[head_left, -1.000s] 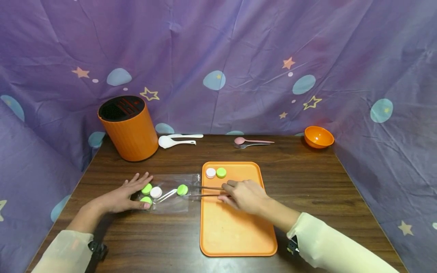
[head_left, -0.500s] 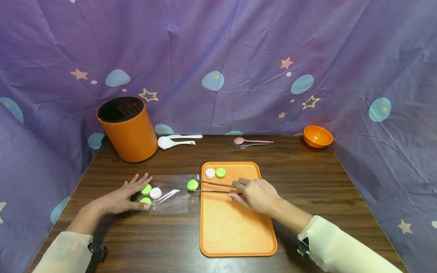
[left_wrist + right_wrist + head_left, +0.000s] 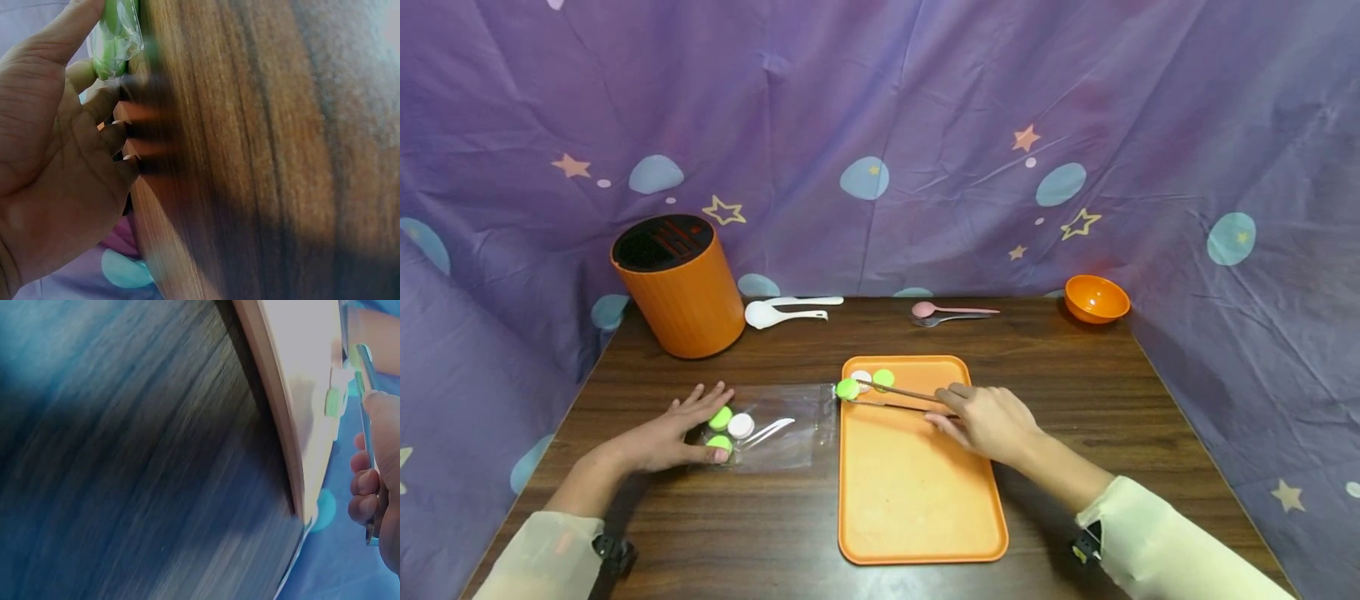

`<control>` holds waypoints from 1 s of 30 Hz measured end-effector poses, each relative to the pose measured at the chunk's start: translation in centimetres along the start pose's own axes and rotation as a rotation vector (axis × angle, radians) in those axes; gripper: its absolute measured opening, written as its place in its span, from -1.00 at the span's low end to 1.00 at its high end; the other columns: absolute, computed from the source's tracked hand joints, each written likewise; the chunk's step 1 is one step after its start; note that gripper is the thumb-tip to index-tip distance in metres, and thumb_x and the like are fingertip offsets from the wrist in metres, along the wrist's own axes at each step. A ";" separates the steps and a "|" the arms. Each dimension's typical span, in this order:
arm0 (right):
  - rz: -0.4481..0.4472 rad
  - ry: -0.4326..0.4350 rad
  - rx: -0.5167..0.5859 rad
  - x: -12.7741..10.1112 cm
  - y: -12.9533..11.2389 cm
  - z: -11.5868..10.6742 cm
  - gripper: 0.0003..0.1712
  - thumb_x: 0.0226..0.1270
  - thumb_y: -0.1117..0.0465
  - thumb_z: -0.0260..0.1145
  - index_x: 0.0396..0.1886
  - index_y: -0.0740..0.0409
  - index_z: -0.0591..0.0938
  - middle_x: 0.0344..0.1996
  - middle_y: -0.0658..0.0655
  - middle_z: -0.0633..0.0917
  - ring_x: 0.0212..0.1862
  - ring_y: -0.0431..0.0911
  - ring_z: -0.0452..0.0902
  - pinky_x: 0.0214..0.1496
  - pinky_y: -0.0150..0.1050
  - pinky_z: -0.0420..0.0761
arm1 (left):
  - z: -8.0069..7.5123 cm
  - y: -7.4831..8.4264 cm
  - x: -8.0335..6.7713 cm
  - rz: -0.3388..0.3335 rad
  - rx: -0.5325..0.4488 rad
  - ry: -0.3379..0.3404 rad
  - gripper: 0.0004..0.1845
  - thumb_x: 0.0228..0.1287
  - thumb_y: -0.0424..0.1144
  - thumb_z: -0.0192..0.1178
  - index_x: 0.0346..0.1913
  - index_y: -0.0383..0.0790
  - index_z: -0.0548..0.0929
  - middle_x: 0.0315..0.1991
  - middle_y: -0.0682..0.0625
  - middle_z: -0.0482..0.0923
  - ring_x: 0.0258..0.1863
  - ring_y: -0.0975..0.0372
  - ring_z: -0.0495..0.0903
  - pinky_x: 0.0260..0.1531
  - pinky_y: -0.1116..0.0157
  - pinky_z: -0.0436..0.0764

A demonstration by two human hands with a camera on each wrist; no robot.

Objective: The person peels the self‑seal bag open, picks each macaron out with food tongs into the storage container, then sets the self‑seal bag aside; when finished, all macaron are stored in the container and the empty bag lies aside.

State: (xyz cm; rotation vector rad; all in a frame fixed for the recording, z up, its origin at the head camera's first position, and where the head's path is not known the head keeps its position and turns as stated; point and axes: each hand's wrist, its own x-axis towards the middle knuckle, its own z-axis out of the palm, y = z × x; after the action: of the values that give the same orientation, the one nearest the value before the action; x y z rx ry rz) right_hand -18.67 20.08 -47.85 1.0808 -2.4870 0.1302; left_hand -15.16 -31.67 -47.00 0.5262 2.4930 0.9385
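My right hand grips a pair of slim tongs, which hold a green macaron over the left rim of an orange tray. Close to it on the tray lie a pale pink macaron, partly covered, and another green one. My left hand, fingers spread, rests at the left end of a clear plastic bag. Between thumb and forefinger are two green macarons and a white macaron. In the left wrist view the thumb lies along a plastic-covered green macaron.
An orange knife block stands at the back left of the wooden table. Beside it lie a white ladle and a white-handled utensil. Farther right are a pink spoon, a fork and an orange bowl.
The tongs have carried the green macaron from inside the bag, out past its right end to the tray's rim. My right hand has moved right and slightly back; my left hand has stayed still.
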 end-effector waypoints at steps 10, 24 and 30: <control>0.052 0.044 0.018 -1.4 1.7 -0.9 -0.63 0.36 -0.10 0.64 -0.11 0.06 0.80 -0.41 -0.03 0.77 -0.59 -0.18 0.57 -0.64 -0.17 0.57 | 0.1 0.0 0.0 -0.008 -0.018 -0.003 0.14 0.39 0.06 0.53 0.79 -0.29 0.10 0.79 -0.46 -0.24 0.74 -0.50 -0.40 0.57 -0.61 -0.39; 0.137 0.038 0.013 -4.5 4.4 -1.0 -0.67 0.36 -0.05 0.64 -0.12 0.08 0.81 -0.42 -0.01 0.77 -0.56 -0.11 0.66 -0.58 -0.06 0.66 | 0.2 -0.2 0.1 -0.013 -0.009 -0.003 0.14 0.39 0.06 0.53 0.79 -0.28 0.09 0.79 -0.45 -0.24 0.74 -0.50 -0.40 0.57 -0.61 -0.40; 0.140 0.016 0.004 -5.2 4.7 -0.8 -0.64 0.35 -0.03 0.64 -0.07 0.12 0.82 -0.34 0.05 0.82 -0.50 0.01 0.77 -0.56 0.01 0.71 | 0.2 -0.3 0.1 0.008 -0.012 -0.001 0.14 0.38 0.05 0.54 0.79 -0.29 0.10 0.79 -0.48 -0.24 0.73 -0.52 -0.39 0.55 -0.63 -0.39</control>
State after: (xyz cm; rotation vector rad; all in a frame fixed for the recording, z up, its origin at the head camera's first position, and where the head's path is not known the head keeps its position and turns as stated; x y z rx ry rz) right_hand -18.57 27.05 -48.93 0.9035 -2.5479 0.1836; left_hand -15.21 -31.75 -47.35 0.5326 2.4849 0.9547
